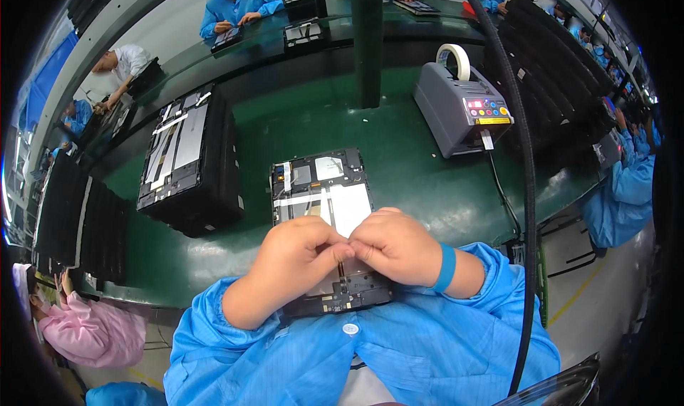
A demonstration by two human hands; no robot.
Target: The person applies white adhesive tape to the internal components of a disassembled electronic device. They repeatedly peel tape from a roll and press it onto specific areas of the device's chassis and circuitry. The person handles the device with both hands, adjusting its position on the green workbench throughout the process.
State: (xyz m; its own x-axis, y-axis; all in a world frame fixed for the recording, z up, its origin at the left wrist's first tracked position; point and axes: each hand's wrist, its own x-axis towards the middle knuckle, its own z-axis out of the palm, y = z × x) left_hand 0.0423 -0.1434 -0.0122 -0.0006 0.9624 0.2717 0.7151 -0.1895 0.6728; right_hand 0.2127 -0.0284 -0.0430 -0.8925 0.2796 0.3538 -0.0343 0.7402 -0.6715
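An opened tablet [288, 208] lies on the green tabletop right in front of me, its boards, ribbon cables and pale battery panels exposed. Over its middle, my left hand [291, 255] and my right hand [400, 245] meet, thumbs and fingertips pinched together. Whatever lies between the fingertips is too small or too covered to make out. A blue band [445, 267] circles my right wrist. Both hands hide part of the tablet's lower half.
Left stands a tall stack of similar opened tablets [187, 149]. A grey tape dispenser [459, 107] carries a white tape roll [459, 58]. Black trays [545, 78] pile up at right. A black cable [526, 192] hangs near my right arm. Co-workers [242, 3] sit across the bench.
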